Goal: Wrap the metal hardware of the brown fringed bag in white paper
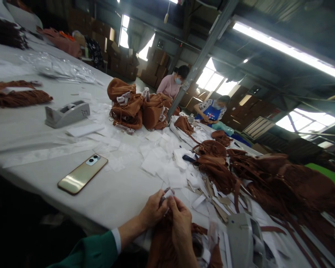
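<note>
- Left hand (153, 210): extended from a green sleeve (96, 249) with a pale cuff; its grip is closed, fingertips pinching a small white slip (169, 194).
- Right hand (182, 219): opposite the left, thumb and fingers closed on the same slip; the two grips nearly meet.
- White slip: held between the hands, above the near edge of the counter (134, 199); its finer detail is blurred.
- Brown bag (160, 247): directly below the hands, partly hidden by them.
- Grey tape dispenser (244, 238): to the right of the right hand, near the lower edge of the view.
- Phone (83, 175): face down on the counter, left of the hands, camera lenses uppermost.
- Second tape dispenser (67, 113): beyond the phone, beside a flat white block (85, 129).
- White paper pieces (156, 160): scattered across the middle of the counter.
- Brown fringed bags (127, 106): heaped beyond the papers; a further pile of brown bags (298, 182) covers the right side.
- Background: a co-worker in pink (167, 85) and another in a blue apron (212, 112), separated by a slanting pillar (202, 56).
</note>
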{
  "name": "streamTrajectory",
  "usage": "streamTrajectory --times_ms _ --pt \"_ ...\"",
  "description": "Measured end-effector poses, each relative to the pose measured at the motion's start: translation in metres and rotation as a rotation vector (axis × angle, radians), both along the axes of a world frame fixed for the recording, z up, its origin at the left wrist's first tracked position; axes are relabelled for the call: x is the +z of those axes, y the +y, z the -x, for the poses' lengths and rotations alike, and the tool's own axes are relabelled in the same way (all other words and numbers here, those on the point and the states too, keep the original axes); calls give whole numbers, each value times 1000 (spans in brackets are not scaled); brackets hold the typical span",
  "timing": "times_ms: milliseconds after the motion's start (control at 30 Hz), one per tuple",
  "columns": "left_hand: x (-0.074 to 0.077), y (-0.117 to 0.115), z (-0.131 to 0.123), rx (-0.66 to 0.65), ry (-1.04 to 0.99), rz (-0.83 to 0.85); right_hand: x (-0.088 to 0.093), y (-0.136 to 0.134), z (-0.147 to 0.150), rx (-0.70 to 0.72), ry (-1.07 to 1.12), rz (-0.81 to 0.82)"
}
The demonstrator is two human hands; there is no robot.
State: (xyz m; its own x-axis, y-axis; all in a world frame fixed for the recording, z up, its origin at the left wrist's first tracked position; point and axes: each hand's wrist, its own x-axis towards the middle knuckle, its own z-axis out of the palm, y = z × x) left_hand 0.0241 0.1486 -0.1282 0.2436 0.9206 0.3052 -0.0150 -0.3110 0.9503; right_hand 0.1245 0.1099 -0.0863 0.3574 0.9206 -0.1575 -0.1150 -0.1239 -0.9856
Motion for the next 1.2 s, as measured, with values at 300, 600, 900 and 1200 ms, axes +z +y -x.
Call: streamTrajectory --times_ms 300,600,900,1200 --pt "4 5 3 -92 -185 197 11 2 6 -55 -104 -2" --pt "8 24 15 -434 -396 583 12 -3 1 112 -241 7" --pt "-6 23 4 -161 -313 382 1 -10 18 -23 -273 -22" --pt "-5 25 8 -116 -310 330 -4 2 11 85 -283 -33"
